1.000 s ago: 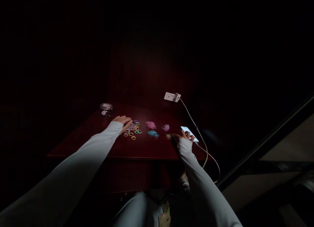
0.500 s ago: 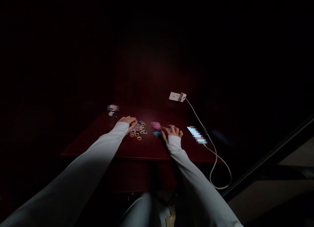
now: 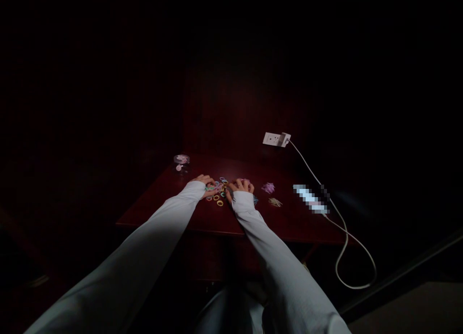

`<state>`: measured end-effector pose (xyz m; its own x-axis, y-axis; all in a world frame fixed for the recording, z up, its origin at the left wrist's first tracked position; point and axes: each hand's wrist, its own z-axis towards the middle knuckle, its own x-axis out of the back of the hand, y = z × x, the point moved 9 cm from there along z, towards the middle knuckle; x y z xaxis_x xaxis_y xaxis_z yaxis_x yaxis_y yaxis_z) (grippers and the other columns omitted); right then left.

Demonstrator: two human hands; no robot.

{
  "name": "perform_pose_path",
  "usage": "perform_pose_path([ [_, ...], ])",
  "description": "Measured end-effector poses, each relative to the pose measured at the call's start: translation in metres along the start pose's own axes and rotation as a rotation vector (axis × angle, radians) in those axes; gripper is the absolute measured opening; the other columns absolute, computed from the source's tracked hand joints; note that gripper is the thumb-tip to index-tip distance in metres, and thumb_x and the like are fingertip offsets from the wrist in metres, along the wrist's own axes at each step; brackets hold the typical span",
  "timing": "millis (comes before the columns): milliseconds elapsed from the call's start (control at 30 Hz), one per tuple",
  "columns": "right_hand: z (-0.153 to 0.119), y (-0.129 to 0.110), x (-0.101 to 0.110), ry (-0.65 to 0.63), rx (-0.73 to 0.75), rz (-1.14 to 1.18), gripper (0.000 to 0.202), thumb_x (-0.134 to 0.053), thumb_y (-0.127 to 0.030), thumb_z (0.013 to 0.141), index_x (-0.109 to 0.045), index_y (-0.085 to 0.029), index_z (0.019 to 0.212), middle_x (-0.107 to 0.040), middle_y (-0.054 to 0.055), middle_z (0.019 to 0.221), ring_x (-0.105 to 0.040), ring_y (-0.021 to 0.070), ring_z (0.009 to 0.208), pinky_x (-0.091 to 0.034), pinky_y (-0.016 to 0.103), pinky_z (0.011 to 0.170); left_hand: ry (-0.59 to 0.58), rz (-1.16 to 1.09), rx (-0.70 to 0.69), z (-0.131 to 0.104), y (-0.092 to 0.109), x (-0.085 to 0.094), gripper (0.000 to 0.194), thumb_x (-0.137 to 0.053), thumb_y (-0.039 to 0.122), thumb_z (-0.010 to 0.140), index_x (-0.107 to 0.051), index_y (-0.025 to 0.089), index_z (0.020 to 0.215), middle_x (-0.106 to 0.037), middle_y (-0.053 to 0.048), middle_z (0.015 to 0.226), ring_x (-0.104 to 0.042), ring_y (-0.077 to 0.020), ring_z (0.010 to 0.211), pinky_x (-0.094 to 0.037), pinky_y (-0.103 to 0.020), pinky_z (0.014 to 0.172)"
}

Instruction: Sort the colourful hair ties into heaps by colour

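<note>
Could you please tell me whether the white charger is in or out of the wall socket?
In: the white, boxy charger sits against the white, rectangular wall socket, with a thin white cable running from it.

- Left hand: palm down, fingers curled.
- Right hand: just right of it, fingers bent.
- Left arm, right arm: sleeved, outstretched, angled inward toward the far side.

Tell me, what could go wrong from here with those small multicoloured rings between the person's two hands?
The bare right hand partly covers the stringy blue pile near the small multicoloured rings, so a sideways sweep might mix them. The dim light could make similar colours easy to confuse. The thin white cable loops below the front edge of the dark red table, so a snag might tug the glowing flat phone.
</note>
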<state>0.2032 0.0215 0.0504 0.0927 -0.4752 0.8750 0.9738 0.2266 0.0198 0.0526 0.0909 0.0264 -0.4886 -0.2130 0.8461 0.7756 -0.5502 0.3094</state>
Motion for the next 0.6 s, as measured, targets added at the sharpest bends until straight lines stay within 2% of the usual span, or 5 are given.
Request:
perform_pose_path([
  [133,-0.002,-0.005,-0.001,-0.020,0.034,0.013,0.038,-0.043,-0.038,0.100,-0.063,-0.035,0.131,-0.059,0.005,0.133,-0.042,0.0262,0.119,-0.023,0.041,0.101,-0.003,-0.085,0.002,-0.001,0.000,-0.001,0.028,-0.066,0.047,0.081,-0.073,0.023,0.093,-0.065,0.000,0.085,-0.057,-0.0161,0.083,-0.042,-0.024,0.075],
  [300,-0.005,-0.007,-0.003,-0.044,0.061,-0.006,0.043,-0.042,-0.037,0.100,-0.056,-0.034,0.140,-0.061,0.006,0.134,-0.042,0.0260,0.122,-0.022,0.042,0.105,0.018,-0.142,0.037,-0.004,0.002,0.007,0.027,-0.059,0.043,0.085,-0.073,0.021,0.093,-0.068,-0.001,0.084,-0.057,-0.0139,0.073,-0.040,-0.023,0.065],
  [467,-0.005,-0.004,-0.005,-0.049,0.047,0.040,0.040,-0.044,-0.034,0.099,-0.062,-0.032,0.134,-0.062,0.007,0.131,-0.042,0.0269,0.123,-0.023,0.044,0.107,0.081,-0.167,0.042,-0.004,0.005,0.016,0.029,-0.055,0.042,0.088,-0.073,0.020,0.091,-0.069,-0.002,0.082,-0.056,-0.0144,0.070,-0.041,-0.024,0.063],
  [600,-0.005,-0.004,-0.007,-0.057,0.049,0.054,0.035,-0.046,-0.034,0.098,-0.071,-0.031,0.123,-0.062,0.007,0.130,-0.040,0.0275,0.124,-0.023,0.044,0.106,0.148,-0.126,0.058,-0.004,0.007,0.026,0.026,-0.056,0.039,0.089,-0.073,0.020,0.094,-0.070,-0.003,0.087,-0.059,-0.0164,0.076,-0.043,-0.027,0.070],
])
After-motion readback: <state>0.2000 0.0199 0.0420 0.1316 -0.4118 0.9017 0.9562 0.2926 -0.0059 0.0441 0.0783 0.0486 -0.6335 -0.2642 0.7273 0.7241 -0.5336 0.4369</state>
